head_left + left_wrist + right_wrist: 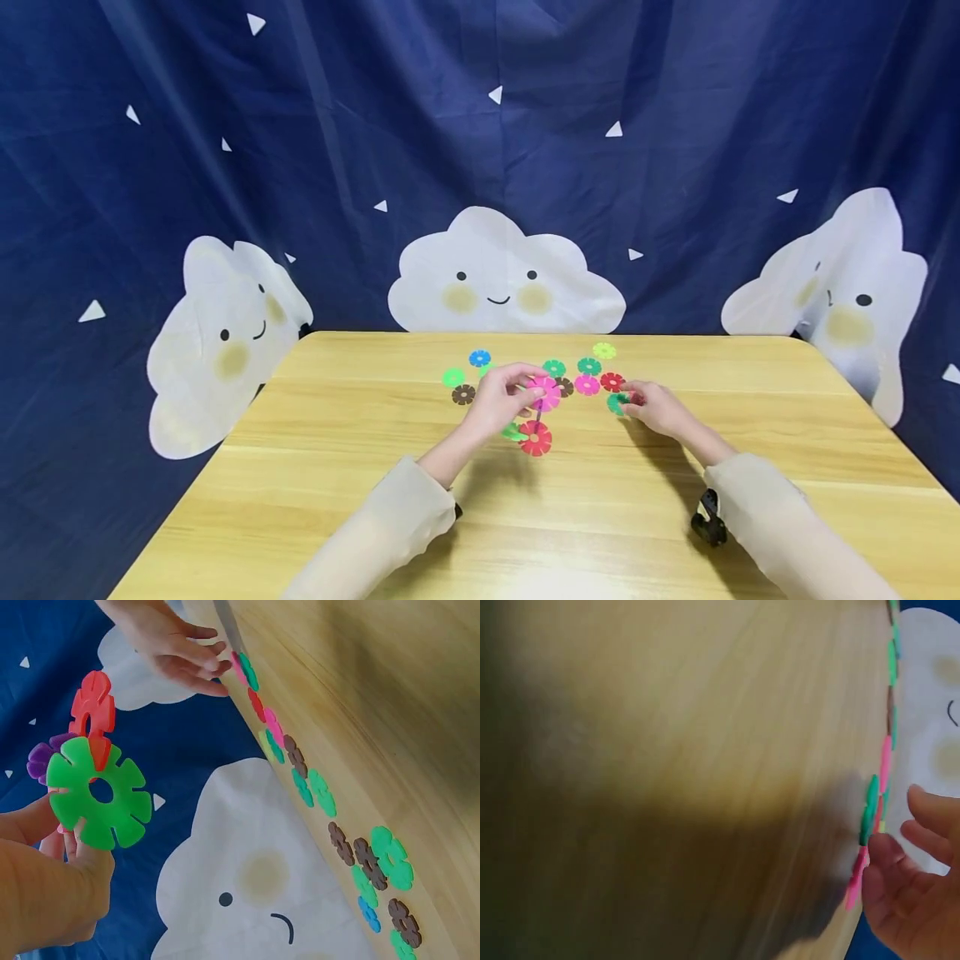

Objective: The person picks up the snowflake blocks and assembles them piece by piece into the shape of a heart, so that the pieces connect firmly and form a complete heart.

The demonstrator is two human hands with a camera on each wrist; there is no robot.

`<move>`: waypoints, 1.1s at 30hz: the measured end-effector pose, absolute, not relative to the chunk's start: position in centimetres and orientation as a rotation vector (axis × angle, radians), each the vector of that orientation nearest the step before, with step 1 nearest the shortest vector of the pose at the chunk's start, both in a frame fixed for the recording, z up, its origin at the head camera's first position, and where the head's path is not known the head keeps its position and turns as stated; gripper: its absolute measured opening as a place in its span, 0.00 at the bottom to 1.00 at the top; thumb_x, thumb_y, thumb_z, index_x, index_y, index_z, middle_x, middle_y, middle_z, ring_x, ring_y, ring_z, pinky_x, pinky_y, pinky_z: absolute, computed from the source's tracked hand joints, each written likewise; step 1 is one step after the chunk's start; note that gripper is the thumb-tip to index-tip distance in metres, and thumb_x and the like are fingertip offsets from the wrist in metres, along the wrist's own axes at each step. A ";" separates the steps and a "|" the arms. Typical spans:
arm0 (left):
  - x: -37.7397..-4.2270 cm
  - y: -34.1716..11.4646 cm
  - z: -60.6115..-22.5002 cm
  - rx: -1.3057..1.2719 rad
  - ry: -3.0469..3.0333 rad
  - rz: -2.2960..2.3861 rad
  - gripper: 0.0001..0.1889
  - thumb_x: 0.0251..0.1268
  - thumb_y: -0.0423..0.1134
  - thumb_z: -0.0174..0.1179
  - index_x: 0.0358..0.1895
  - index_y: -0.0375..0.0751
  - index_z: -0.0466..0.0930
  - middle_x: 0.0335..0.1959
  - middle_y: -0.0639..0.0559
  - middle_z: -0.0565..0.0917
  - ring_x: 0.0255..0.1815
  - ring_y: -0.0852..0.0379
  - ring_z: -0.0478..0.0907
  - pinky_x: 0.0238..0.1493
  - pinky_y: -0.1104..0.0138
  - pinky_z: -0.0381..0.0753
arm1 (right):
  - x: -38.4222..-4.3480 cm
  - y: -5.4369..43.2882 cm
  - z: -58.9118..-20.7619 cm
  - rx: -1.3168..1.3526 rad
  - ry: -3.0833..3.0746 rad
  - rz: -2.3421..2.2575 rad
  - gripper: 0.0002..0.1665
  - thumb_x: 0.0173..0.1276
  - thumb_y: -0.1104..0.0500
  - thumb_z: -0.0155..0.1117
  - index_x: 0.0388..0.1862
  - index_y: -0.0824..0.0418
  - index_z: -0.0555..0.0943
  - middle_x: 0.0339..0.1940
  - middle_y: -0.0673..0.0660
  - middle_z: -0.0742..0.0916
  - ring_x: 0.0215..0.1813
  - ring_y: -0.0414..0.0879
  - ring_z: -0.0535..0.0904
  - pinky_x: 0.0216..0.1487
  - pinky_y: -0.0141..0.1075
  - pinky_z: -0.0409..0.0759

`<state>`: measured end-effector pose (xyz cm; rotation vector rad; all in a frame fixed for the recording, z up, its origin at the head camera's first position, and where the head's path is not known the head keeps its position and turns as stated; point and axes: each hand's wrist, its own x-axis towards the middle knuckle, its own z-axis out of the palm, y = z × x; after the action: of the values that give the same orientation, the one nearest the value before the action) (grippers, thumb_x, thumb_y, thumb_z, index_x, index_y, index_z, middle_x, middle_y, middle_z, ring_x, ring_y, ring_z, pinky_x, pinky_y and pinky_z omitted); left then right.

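My left hand (498, 398) pinches a pink notched flower-shaped disc (551, 395), part of a joined piece held above the table. A purple disc (39, 760), a red disc (536, 442) and a bright green disc (71, 778) belong to the same piece. Over the right end of the loose discs hovers my right hand (662, 410), its fingers loosely bent and nothing visible between them. Nearest to those fingers are a teal disc (616, 404), a red disc (612, 382) and, in the right wrist view, a pink disc (855, 883) partly behind the fingertips.
More loose discs lie flat along the far part of the wooden table (360, 500): blue (480, 358), light green (453, 377), brown (463, 395), pink (587, 384) and yellow (604, 351). Behind the table hangs a dark blue curtain (330, 167) with white clouds.
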<state>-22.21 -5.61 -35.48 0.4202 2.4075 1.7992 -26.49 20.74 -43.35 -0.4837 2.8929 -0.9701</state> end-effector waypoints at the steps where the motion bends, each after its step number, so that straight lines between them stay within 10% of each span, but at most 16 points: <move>1: -22.1 -5.6 -35.4 0.415 2.400 1.802 0.13 0.57 0.24 0.57 0.47 0.31 0.78 0.34 0.38 0.81 0.25 0.59 0.75 0.33 0.59 0.82 | -26.6 20.7 -43.5 -0.488 2.899 -0.924 0.23 0.61 0.65 0.59 0.52 0.78 0.71 0.24 0.57 0.76 0.27 0.45 0.69 0.29 0.35 0.67; 10: -22.0 -5.5 -35.6 0.399 2.360 1.813 0.16 0.57 0.23 0.55 0.49 0.35 0.78 0.34 0.44 0.79 0.28 0.60 0.75 0.36 0.65 0.81 | -26.9 20.5 -43.8 -0.489 2.956 -0.699 0.19 0.55 0.64 0.65 0.43 0.77 0.76 0.35 0.66 0.81 0.41 0.58 0.72 0.45 0.50 0.72; 33: -22.1 -5.8 -36.0 0.341 2.342 1.809 0.19 0.55 0.22 0.55 0.51 0.37 0.77 0.36 0.46 0.79 0.26 0.60 0.76 0.32 0.61 0.81 | -26.0 20.1 -43.4 -0.666 2.860 -0.993 0.12 0.54 0.71 0.63 0.35 0.69 0.71 0.22 0.54 0.76 0.26 0.44 0.68 0.29 0.35 0.68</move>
<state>-22.06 -5.79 -35.95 0.3406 2.3421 1.8085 -26.00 20.13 -43.40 -0.6663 2.8603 -0.9927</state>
